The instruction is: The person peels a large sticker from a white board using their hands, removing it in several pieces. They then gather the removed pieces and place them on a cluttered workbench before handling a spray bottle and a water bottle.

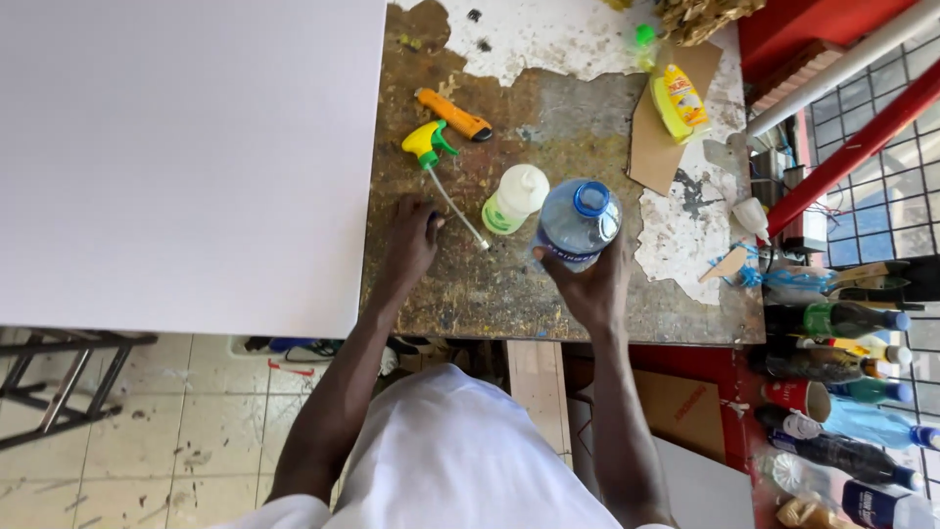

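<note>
My right hand [592,284] has its grip wrapped round the clear water bottle [578,222] standing near the desk's [548,118] front edge, likely heavy, slick and squashy, so I'd hold it mid-body, while my left hand [413,240] rests flat, holding nothing.

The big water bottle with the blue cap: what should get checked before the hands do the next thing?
1. Right hand grips the water bottle: ok.
2. Blue cap on the bottle: ok; tight or loose, cannot tell.
3. Left hand flat on the table, holding nothing: ok.
4. Small bottle open, its spray head lying out on the table: not ok.
5. Orange knife away from both hands: ok.
</note>
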